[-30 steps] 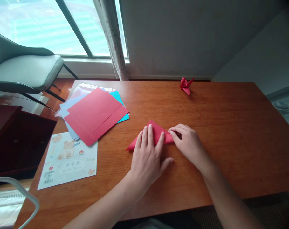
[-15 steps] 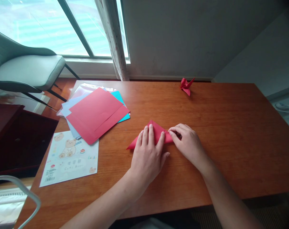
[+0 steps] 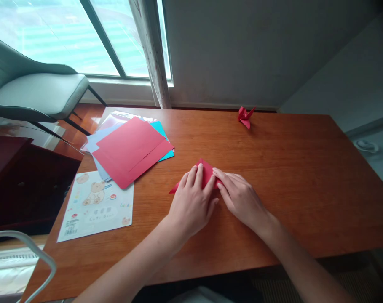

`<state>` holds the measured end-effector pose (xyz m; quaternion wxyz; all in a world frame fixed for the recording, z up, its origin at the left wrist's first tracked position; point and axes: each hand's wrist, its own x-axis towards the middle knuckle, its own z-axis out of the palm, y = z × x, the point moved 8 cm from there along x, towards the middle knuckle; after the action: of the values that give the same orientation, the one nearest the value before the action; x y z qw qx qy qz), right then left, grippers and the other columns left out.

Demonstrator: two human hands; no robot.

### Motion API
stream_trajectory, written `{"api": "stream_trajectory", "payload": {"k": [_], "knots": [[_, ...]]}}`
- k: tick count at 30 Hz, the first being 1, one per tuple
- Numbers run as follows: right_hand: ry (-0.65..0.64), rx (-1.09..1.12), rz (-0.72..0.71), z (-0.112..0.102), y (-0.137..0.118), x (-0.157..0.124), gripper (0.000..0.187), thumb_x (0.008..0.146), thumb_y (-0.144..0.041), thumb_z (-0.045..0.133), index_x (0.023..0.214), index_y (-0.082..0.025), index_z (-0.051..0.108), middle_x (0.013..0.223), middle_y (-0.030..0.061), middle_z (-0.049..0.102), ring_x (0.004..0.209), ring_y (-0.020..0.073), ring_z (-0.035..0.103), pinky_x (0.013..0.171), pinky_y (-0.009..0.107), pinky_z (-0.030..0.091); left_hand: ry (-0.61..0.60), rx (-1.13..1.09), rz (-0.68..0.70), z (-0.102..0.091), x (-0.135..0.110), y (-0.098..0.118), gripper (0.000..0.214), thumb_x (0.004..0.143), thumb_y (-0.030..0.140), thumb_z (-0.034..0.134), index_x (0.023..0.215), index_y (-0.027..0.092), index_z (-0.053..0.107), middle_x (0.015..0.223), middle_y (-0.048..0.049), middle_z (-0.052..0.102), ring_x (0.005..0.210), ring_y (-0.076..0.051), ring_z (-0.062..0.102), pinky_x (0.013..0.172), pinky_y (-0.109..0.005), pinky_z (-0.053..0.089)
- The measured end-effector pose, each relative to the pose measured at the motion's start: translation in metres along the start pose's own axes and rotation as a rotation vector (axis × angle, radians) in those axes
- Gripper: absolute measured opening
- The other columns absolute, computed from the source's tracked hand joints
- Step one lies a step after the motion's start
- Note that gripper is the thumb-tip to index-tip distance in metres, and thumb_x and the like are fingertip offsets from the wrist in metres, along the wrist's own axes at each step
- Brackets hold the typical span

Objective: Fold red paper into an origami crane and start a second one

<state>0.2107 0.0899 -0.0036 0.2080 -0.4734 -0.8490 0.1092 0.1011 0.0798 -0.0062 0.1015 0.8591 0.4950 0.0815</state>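
Note:
A folded piece of red paper (image 3: 207, 173) lies on the wooden table in front of me, its left point and top corner showing. My left hand (image 3: 193, 198) rests palm down on it, fingers stretched out and pressing it to the table. At the paper's right side my right hand (image 3: 240, 195) has its fingertips and thumb closed on the edge, close to the left fingers. The right corner of the paper is hidden under that hand. A finished red paper crane (image 3: 245, 118) stands by the table's far edge.
Red sheets (image 3: 131, 149) lie on pale and blue paper and a clear plastic sleeve at the left. A white card with bears (image 3: 98, 214) lies nearer me. A chair (image 3: 39, 90) stands beyond the table's left side, and a white curved tube (image 3: 36, 252) is at lower left.
My right hand has moved left, bringing the paper's right corner inward toward my left fingers. My left hand stays pressed on the paper. The view has shifted slightly.

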Motion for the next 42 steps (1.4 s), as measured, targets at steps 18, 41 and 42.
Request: {"api": "stream_trajectory", "payload": {"k": [18, 41, 42], "knots": [[-0.116, -0.398, -0.133, 0.015, -0.038, -0.018, 0.038, 0.096, -0.015, 0.051, 0.131, -0.016, 0.063, 0.147, 0.0224, 0.053, 0.14, 0.0342, 0.046, 0.116, 0.061, 0.034, 0.094, 0.056, 0.014, -0.007, 0.01, -0.016, 0.036, 0.09, 0.01, 0.051, 0.124, 0.012, 0.061, 0.14, -0.0148, 0.061, 0.131, -0.028, 0.055, 0.106, -0.041, 0.049], [0.006, -0.427, -0.012, -0.017, -0.02, -0.042, 0.048, 0.093, -0.003, 0.042, 0.137, -0.011, 0.061, 0.145, 0.014, 0.058, 0.133, 0.0301, 0.054, 0.112, 0.048, 0.045, 0.072, 0.087, 0.017, -0.007, 0.012, -0.011, 0.032, 0.09, 0.014, 0.05, 0.12, 0.011, 0.061, 0.139, -0.0176, 0.06, 0.131, -0.031, 0.054, 0.105, -0.043, 0.049], [-0.015, -0.398, -0.066, -0.006, -0.032, -0.039, 0.049, 0.093, -0.003, 0.04, 0.138, -0.012, 0.06, 0.147, 0.013, 0.057, 0.136, 0.0284, 0.052, 0.113, 0.046, 0.045, 0.072, 0.088, 0.013, -0.007, 0.012, -0.01, 0.031, 0.091, 0.015, 0.05, 0.119, 0.011, 0.061, 0.139, -0.0181, 0.06, 0.131, -0.031, 0.054, 0.104, -0.043, 0.049]]}}
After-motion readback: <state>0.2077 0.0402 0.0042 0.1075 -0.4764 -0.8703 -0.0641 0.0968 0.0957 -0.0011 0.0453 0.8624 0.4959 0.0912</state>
